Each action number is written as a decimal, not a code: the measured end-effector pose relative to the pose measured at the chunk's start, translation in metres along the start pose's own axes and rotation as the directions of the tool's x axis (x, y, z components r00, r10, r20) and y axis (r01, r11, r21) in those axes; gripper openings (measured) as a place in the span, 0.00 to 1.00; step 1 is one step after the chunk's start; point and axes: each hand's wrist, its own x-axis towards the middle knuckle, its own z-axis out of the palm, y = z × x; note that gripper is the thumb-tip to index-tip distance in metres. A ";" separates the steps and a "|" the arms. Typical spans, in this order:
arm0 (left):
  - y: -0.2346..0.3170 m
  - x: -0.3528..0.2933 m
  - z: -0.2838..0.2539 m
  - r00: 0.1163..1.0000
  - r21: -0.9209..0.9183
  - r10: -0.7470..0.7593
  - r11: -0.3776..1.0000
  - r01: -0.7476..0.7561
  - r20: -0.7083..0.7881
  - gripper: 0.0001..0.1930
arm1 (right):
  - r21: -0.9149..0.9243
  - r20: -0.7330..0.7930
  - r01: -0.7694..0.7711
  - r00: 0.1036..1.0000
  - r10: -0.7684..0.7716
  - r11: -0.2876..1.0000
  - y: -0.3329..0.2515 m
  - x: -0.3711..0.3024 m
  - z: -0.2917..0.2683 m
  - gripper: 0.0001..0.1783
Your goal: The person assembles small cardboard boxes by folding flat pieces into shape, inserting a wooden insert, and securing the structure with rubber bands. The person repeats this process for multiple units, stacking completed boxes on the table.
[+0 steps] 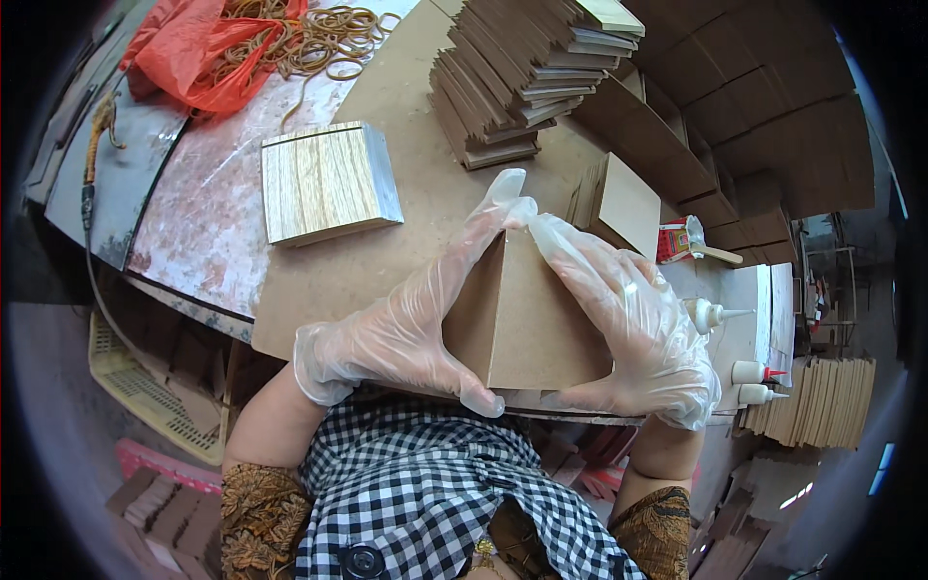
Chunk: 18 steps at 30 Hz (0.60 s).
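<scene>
My left hand (401, 329) and my right hand (648, 324) both wear clear plastic gloves. Between them is a brown fibreboard piece (541, 329) whose two faces meet along a ridge, like the corner of a box. Each hand wraps one side, with fingers meeting near its far tip and thumbs at its near edge. Beyond my left hand lies a block with a light wood-grain top (319, 184) and a silvery side. A smaller fibreboard block (628, 208) stands just beyond my right hand. What lies under the held piece is hidden.
A tall leaning stack of brown boards (503, 77) stands at the back. Rubber bands (338, 39) spill from a red plastic bag (193, 58) at far left. Glue bottles (706, 314), a red tub (677, 240) and more stacked boards (817, 401) are at right.
</scene>
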 end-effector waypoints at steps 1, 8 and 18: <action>0.001 0.000 -0.001 1.000 0.012 -0.006 1.000 0.006 0.002 0.77 | 0.000 0.002 -0.002 1.000 0.002 1.000 -0.001 0.000 0.000 0.59; 0.002 0.000 -0.001 0.999 0.049 0.039 0.998 -0.039 -0.004 0.75 | -0.019 0.008 -0.003 1.000 0.004 1.000 -0.003 0.001 0.000 0.59; 0.004 -0.002 -0.001 1.000 0.022 0.007 1.000 -0.007 -0.024 0.78 | 0.129 0.016 -0.024 1.000 0.023 0.991 0.014 -0.014 -0.009 0.77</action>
